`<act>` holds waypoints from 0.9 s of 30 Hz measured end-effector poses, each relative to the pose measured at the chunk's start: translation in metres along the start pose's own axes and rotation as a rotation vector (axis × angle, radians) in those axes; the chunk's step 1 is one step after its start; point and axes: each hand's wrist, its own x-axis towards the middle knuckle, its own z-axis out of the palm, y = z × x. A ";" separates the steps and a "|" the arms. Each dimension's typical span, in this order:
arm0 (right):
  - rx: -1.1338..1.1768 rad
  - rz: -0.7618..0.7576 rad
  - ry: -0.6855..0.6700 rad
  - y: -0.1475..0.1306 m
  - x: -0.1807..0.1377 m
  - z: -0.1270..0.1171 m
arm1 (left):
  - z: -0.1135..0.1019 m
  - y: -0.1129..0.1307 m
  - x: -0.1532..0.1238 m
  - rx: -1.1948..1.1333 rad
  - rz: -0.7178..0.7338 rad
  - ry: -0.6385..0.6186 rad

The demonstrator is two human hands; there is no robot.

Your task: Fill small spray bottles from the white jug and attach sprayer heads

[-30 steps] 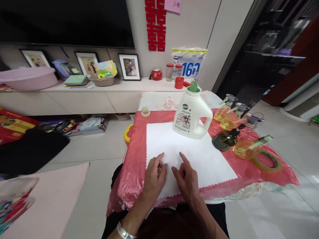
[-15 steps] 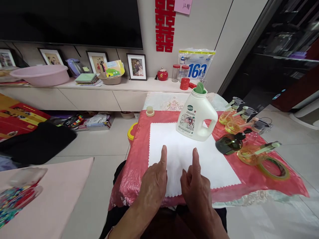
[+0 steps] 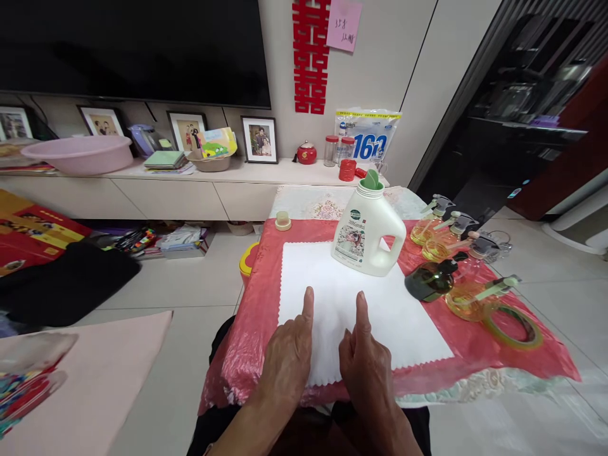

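Observation:
Both my hands hover over the near part of a white scallop-edged cloth (image 3: 332, 316), index fingers pointing forward and the other fingers curled. My left hand (image 3: 288, 351) is over the cloth's left side and holds nothing that I can see. A short gap to its right, my right hand (image 3: 368, 361) has its thumb raised beside the index finger, with nothing visible in it. Beyond them a white detergent jug (image 3: 365, 231) stands upright on the cloth, its green spout (image 3: 372, 180) uncovered. At the far left of the red table cover (image 3: 251, 316) lies a pale cap (image 3: 283, 221).
Right of the cloth are clear spray bottles (image 3: 427, 228) with yellow liquid, a dark green bottle (image 3: 430, 280) lying tilted, and a tape roll (image 3: 513, 326). A pink-covered table (image 3: 118, 373) stands to the left. Behind runs a low cabinet (image 3: 180, 197) with picture frames and jars.
The view has tipped up slightly, so everything sits lower in the picture. My hands keep the same pointing pose, and the jug and bottles have stayed in place.

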 end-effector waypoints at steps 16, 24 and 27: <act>-0.011 0.029 -0.011 0.001 -0.002 0.001 | -0.006 0.009 0.001 0.039 0.008 0.056; -0.014 -0.004 -0.031 -0.001 0.002 -0.003 | -0.007 0.010 0.002 0.040 0.004 0.040; 0.011 -0.007 -0.027 -0.002 0.002 -0.003 | -0.007 0.010 0.002 0.043 -0.001 0.057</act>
